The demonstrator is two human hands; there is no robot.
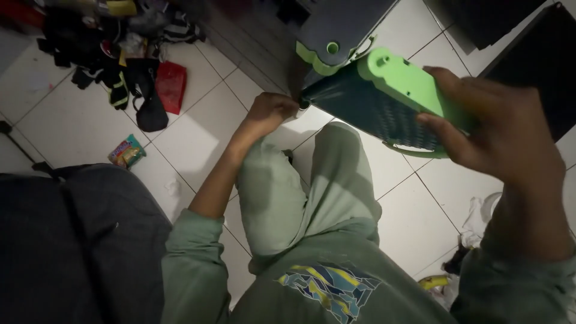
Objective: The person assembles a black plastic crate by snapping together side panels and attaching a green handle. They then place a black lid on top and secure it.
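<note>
Hands first: your right hand (498, 129) grips the green and dark box (384, 99), your left hand (271, 111) pinches its dark corner, lifted above the floor (198, 129).

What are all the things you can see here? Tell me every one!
Panel: one, dark grille with bright green edge, top right, tilted, gripped by both hands.
Dark unit: one, grey with green trim, top centre, behind the panel.
Snack packet: one, colourful, on the floor at left.
Red pouch: one, red, upper left floor.
Pile of clothes and bags: one heap, mostly black, top left.
Dark cushion: one, black, bottom left.
Banana peel: one, yellow, bottom right floor.
Tiled floor: white.
Left hand: at the panel's lower corner.
Right hand: grips the panel's green edge.
</note>
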